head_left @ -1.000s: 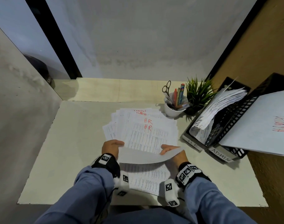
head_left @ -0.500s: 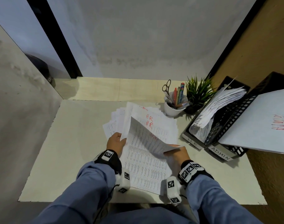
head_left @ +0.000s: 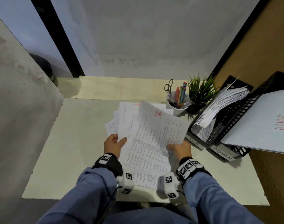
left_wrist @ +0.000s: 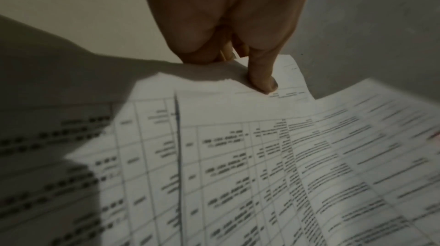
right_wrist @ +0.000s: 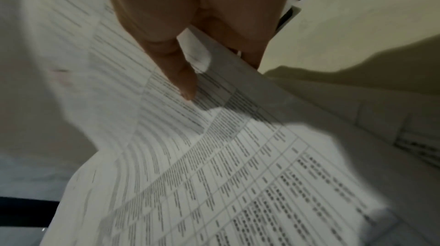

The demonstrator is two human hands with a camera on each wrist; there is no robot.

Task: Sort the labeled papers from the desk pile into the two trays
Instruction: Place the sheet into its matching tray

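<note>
Both hands lifting an HR-marked sheet [head_left: 155, 126] off the desk pile [head_left: 121, 120], HR tray [head_left: 195, 143] nearby

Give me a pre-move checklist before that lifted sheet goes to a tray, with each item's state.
1. Label read: the lifted white printed sheet shows red "HR" at its top. Ok.
2. Grip: the right hand pinches its near edge, thumb on top. Ok.
3. Single sheet: whether one or several sheets are lifted, cannot tell.
4. Pile held: the left hand holds the fanned pile of white papers at its left edge, thumb on top. Ok.
5. Target: the black mesh tray labelled HR stands to the right, already stuffed with curled sheets; room left, cannot tell.
6. Path: the white cup of pens and scissors stands behind it, aside. Ok.
</note>
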